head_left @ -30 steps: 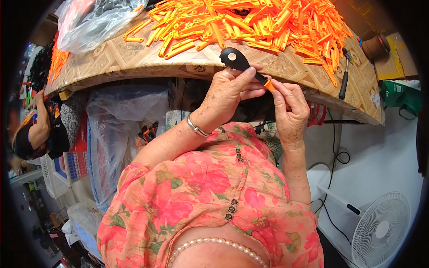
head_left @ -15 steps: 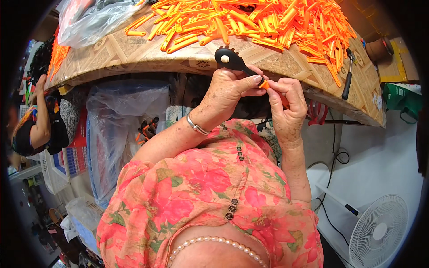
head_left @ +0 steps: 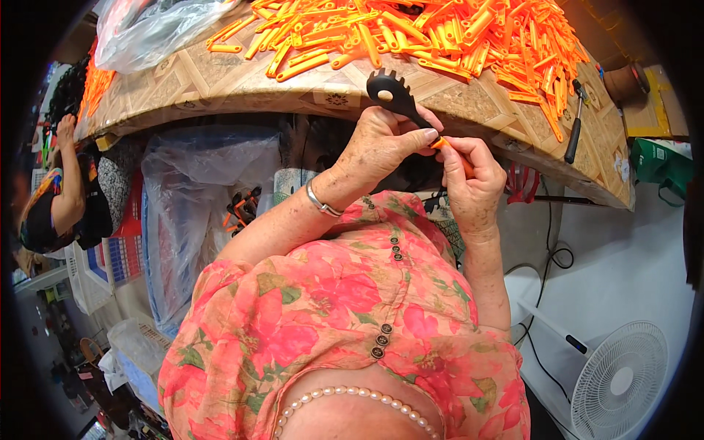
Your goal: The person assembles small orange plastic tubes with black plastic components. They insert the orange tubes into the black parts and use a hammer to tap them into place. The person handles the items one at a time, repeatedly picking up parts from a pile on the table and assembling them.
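Note:
My left hand [head_left: 370,150] is closed round the neck of a black pasta server [head_left: 402,103], its toothed head with a round hole pointing up and away to the left. My right hand [head_left: 475,176] pinches an orange handle piece [head_left: 440,144] at the server's lower end. That handle is mostly hidden by my fingers, so how far it sits on the black shaft cannot be seen. Both hands meet just off the near edge of the patterned table [head_left: 198,86]. Beyond them a big heap of orange handles [head_left: 433,40] is spread over the tabletop.
A hammer [head_left: 575,132] lies at the table's right end. Clear plastic [head_left: 158,33] rests at the far left. Below the table stands a plastic-lined blue crate [head_left: 183,191] with black-and-orange tools [head_left: 243,207]. Another person's arm [head_left: 66,176] is at left, a white fan [head_left: 620,378] lower right.
The pasta server's head has moved slightly right and toward the heap, along with my left hand. Both hands keep their grip at the orange joint.

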A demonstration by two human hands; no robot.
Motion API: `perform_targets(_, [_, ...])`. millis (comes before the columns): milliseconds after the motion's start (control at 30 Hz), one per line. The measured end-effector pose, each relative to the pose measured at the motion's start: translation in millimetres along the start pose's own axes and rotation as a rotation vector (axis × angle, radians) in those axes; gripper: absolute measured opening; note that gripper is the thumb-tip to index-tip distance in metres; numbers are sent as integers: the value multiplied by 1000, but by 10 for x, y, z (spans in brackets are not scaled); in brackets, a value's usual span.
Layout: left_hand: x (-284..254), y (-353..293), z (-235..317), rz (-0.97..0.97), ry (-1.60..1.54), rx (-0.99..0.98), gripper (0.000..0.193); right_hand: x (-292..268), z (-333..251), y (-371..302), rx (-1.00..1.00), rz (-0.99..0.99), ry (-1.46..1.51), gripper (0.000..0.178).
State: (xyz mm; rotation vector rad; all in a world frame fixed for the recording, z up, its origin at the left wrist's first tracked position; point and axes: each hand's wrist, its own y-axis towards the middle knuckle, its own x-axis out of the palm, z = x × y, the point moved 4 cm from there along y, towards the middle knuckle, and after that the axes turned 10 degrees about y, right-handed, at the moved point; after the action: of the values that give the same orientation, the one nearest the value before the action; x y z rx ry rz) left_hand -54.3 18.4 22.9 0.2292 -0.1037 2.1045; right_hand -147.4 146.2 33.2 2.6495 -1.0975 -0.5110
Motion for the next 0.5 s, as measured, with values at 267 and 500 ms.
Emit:
perform_targets(267, [37, -39, 42, -52, -184, -116, 14, -65, -56, -1, 7, -21, 154, 7])
perform_targets(500, [10, -60, -99, 41, -219, -79, 18, 28, -85, 31, 84, 44, 373, 12])
